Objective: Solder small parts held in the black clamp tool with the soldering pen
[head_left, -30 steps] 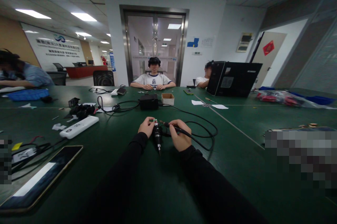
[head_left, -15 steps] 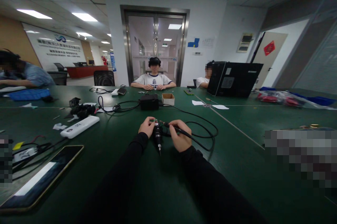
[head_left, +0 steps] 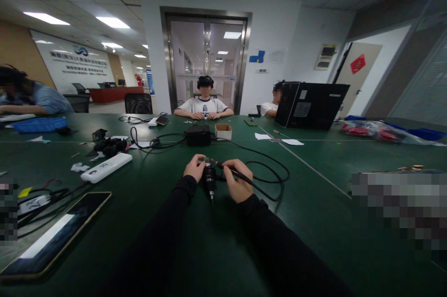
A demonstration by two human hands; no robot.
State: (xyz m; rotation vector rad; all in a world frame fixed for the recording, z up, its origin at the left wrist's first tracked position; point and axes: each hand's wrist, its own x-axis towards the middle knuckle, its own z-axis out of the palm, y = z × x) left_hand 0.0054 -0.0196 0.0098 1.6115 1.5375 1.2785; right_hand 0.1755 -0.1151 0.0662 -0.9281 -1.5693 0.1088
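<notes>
My right hand [head_left: 239,180] is closed around a soldering iron [head_left: 219,165], a black pen-shaped tool with a cable running back over the hand. Its thin tip points left, close to a small green-and-red part [head_left: 207,161]. My left hand [head_left: 194,168] pinches at that small part with thumb and forefinger; its exact kind is too small to tell. Between my hands a black electric screwdriver [head_left: 209,179] lies with its metal bit toward me. Its far end meets the small part, and I cannot tell whether they are joined.
Ahead are a black box [head_left: 198,135] with cables and a small open carton [head_left: 223,132]. Black cable [head_left: 287,173] loops on the right. At left lie a phone [head_left: 59,232], a white power strip [head_left: 106,168] and wires. A black computer case [head_left: 310,105] stands back right. People sit around the table.
Almost nothing differs. My right hand has shifted very slightly left with the soldering iron; my left hand stays in place.
</notes>
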